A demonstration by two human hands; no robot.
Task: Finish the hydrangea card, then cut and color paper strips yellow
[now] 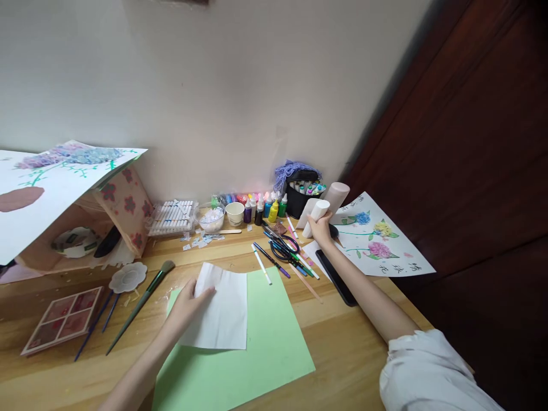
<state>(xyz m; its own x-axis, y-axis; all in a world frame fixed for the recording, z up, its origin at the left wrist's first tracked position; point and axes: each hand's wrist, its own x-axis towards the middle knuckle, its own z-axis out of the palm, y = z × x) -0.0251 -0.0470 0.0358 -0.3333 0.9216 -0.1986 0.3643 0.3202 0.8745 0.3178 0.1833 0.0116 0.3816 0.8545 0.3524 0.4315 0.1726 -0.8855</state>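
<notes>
My left hand rests on a white sheet of paper, thumb and fingers closed on its left edge. That sheet lies on a light green sheet spread on the wooden desk. My right hand reaches to the back right and is wrapped round a white paper roll. A second, pinkish roll stands just behind it. Scissors and several marker pens lie between my hands.
Small paint bottles, a paper cup, a black pen holder and a marker box line the wall. A flower drawing and black phone lie right. Brushes, a palette, a red tray and a cardboard box sit left.
</notes>
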